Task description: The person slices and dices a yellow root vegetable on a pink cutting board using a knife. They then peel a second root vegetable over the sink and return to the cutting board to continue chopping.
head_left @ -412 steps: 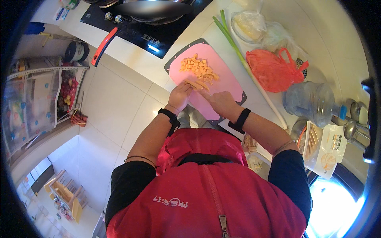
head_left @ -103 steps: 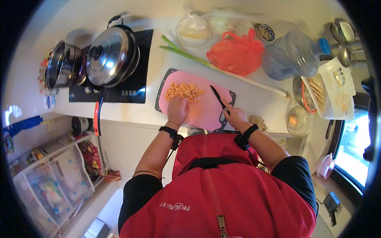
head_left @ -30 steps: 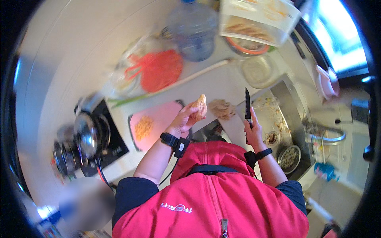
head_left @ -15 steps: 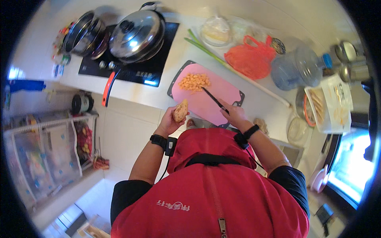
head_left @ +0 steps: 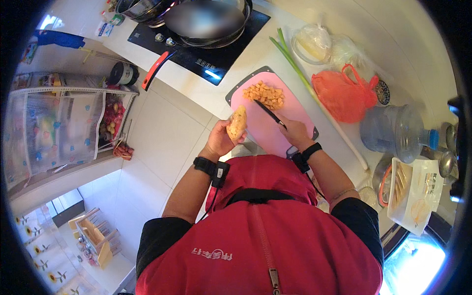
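My left hand (head_left: 221,140) is closed around a peeled-looking, tan-orange sweet potato (head_left: 237,123), held up at the near left edge of a pink cutting board (head_left: 260,135). A knife (head_left: 269,113) with a dark blade is gripped in my right hand (head_left: 297,133) over the board. Its tip points up and left, close to a heap of small orange cubes (head_left: 265,94) on the far part of the board. The hand covers most of the knife's handle.
Left of the board, a large pan (head_left: 206,24) sits on a black cooktop (head_left: 219,66), its red-and-black handle (head_left: 156,71) jutting past the counter edge. To the right lie long green scallions (head_left: 300,73), a red plastic bag (head_left: 339,96) and a clear water jug (head_left: 393,130).
The view has swung, so the counter sits further right. In my left hand the sweet potato stands more upright and shows a lighter side. The knife stays over the board near the cubes.
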### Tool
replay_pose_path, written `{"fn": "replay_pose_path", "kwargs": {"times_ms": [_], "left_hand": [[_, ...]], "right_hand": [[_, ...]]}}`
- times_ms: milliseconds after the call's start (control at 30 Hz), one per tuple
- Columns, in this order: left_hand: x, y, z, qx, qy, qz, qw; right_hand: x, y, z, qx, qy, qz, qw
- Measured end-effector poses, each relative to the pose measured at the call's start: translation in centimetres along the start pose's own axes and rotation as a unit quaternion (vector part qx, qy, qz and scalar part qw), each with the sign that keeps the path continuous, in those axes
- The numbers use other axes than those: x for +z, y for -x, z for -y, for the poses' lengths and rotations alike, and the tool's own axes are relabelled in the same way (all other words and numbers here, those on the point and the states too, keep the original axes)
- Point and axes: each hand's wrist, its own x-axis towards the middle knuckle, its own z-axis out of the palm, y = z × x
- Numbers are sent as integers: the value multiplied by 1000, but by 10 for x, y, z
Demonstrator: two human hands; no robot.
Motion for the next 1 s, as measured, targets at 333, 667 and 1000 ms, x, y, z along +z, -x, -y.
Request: {"fn": "replay_pose_path", "kwargs": {"times_ms": [333, 667, 1000], "left_hand": [[34, -28, -21, 9, -14, 76, 997], [94, -43, 0, -183, -12, 102, 978], [141, -29, 88, -420, -10, 131, 898]], "right_hand": [[-49, 45, 69, 59, -188, -178, 964], [-58, 142, 149, 199, -69, -387, 898], [-19, 245, 203, 305, -56, -515, 799]]}}
